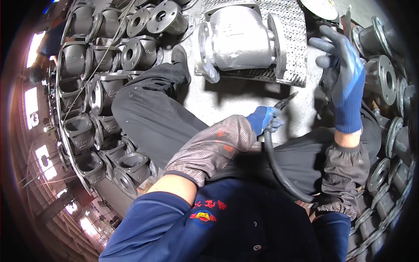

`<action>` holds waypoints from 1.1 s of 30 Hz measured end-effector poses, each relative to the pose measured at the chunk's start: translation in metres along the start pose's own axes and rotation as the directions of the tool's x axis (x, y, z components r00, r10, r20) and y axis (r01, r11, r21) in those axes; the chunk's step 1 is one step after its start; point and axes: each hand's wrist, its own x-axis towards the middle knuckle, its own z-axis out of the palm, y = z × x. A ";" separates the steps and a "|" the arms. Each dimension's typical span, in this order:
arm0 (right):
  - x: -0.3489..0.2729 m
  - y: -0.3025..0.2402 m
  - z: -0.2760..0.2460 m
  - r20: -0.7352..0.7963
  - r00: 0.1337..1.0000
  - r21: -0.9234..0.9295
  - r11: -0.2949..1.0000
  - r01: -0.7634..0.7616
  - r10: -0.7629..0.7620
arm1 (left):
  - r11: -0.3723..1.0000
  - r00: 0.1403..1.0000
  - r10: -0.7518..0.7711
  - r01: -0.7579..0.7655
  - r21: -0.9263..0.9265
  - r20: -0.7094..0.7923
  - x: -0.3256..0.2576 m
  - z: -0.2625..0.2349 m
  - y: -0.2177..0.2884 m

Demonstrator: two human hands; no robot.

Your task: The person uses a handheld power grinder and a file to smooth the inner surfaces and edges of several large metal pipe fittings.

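My left hand [264, 119], in a blue and grey glove, is closed round a slim dark hand tool [285, 101] on a thick black hose [279, 168]. Its narrow tip points up and to the right, apart from the grey cast-metal valve body [240, 38]. That flanged casting lies on a perforated metal block [293, 52] in front of me. To the right of the block my right hand [345, 72] is raised, gloved fingers spread, with nothing visible in it. The hose runs down across my lap towards my right forearm. Just what kind of tool it is, I cannot make out.
Rows of grey flanged castings [78, 59] stand stacked on my left. More castings [380, 79] are piled close by my right arm. My bent legs [150, 109] flank the work area. A pale round object [321, 8] lies beyond the block at the upper right.
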 end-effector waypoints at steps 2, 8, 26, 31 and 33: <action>-0.013 -0.031 0.000 0.163 0.954 0.174 0.944 -0.281 0.253 | 0.995 0.995 0.079 -0.076 -0.058 0.052 -0.036 0.003 0.014; -0.043 -0.041 0.027 0.570 0.778 0.396 0.740 -0.543 0.266 | 0.849 0.893 0.450 -0.428 0.308 0.000 -0.122 -0.020 0.016; -0.086 -0.042 0.162 0.331 0.811 0.477 0.656 -0.585 0.482 | 0.676 0.711 0.703 -0.683 0.277 0.036 -0.188 -0.095 0.031; -0.090 -0.038 0.179 0.320 0.802 0.439 0.672 -0.597 0.504 | 0.687 0.703 0.710 -0.704 0.177 0.040 -0.184 -0.105 0.028; -0.090 -0.038 0.184 0.268 0.833 0.454 0.698 -0.553 0.485 | 0.700 0.717 0.696 -0.691 0.181 0.045 -0.184 -0.108 0.028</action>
